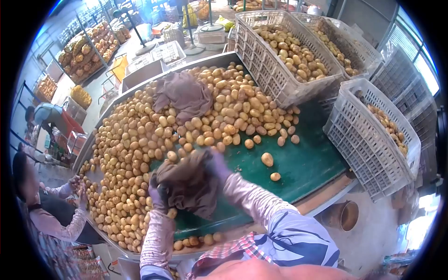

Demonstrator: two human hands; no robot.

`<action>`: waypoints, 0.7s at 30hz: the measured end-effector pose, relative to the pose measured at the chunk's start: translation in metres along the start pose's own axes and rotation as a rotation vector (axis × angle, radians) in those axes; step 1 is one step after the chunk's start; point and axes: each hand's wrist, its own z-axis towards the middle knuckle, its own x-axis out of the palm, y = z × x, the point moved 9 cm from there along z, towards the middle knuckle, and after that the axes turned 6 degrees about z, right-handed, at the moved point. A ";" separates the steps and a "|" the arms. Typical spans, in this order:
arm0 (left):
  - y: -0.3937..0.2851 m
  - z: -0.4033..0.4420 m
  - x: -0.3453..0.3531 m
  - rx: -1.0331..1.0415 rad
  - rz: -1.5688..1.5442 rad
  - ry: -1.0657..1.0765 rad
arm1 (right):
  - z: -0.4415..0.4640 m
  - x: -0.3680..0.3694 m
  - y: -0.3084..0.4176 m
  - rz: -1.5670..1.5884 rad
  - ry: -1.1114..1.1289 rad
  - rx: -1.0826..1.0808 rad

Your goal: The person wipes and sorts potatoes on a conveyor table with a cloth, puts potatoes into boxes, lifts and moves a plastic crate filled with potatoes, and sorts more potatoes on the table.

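A brown cloth [190,189] hangs bunched between my two gloved hands above the green table surface [303,144]. My left hand [159,192] is closed on the cloth's left side, close to the heap of potatoes [135,149]. My right hand [215,165] grips the upper right part of the cloth, smeared by motion. Beyond my hands, a second brownish cloth [183,95] lies crumpled on top of the potatoes. Two single potatoes, one of them a larger potato [267,159], sit apart to the right of my right hand.
Plastic crates of potatoes [284,60] line the far right, with another white crate [368,140] nearer. At the left edge a co-worker [56,210] stands with both hands by the heap. A bucket [343,215] is on the floor at right.
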 end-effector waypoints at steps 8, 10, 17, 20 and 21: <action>-0.123 0.070 0.234 -0.099 -0.250 0.230 | 0.162 -0.147 0.229 0.256 -0.123 -0.513; -0.127 0.087 0.273 0.060 -0.089 0.258 | 0.196 -0.177 0.241 -0.231 -0.263 -0.543; 0.025 0.071 0.333 0.213 0.658 0.632 | 0.256 -0.249 0.089 -1.596 -0.217 0.169; 0.011 0.046 0.309 -0.026 0.814 0.731 | 0.262 -0.251 0.073 -1.253 -0.120 0.155; 0.012 0.040 0.302 0.080 0.786 0.711 | 0.266 -0.246 0.066 -1.237 -0.089 0.087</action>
